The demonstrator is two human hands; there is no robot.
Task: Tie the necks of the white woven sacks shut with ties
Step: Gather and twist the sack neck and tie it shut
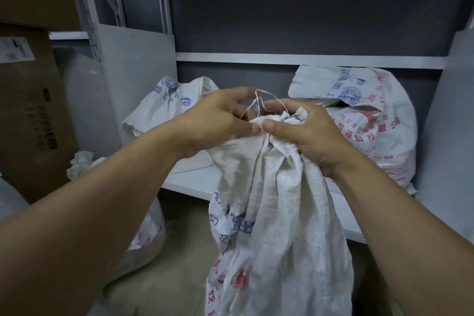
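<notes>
The white woven sack [272, 213] being worked on stood upright on the floor, in front of the lower shelf board [195, 177] of a grey metal rack, at the centre of the head view. Its neck [284, 120] was gathered into a tight bunch at the top, between both hands.

Right hand [305, 136]: fingers curled round the bunched neck from the right side, with the thumb laid across the front of the gather. The grip was closed firmly on the fabric.

Left hand [218, 120]: positioned just beside the neck on its left, with the thumb tip touching the right thumb. The curled fingers pinched a thin pale pink tie [257, 101] (a string rather than a strap). The tie rose in loose loops above the neck and crossed toward the right hand's fingers. Whether it already passed fully round the neck could not be determined.

Other items:
- A printed sack [169, 102] lay slumped on the shelf board, behind the left hand.
- A larger sack with red and blue print [372, 126] sat on the same board, behind the right hand.
- A further sack [146, 236] rested on the floor beneath the left forearm.
- Cardboard boxes [28, 110] were stacked at the left edge.
</notes>
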